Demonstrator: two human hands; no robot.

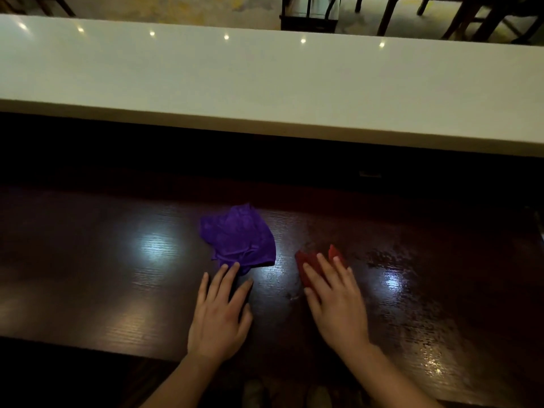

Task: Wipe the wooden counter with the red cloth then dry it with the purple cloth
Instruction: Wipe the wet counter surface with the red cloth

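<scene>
Wiping step: right hand (335,301) presses flat on crumpled red cloth (306,265), right of crumpled purple cloth (238,237); left hand (219,316) open, fingertips touching it. Dark wooden worktop (117,275) looks wet; drying probably next.

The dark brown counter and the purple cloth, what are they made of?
The dark brown counter looks like wood with a glossy varnish: fine grain lines show where the lamps reflect, though it could be a veneer. The crumpled purple cloth looks like soft, fuzzy fabric, perhaps microfibre: it folds loosely and gives no shine.
</scene>
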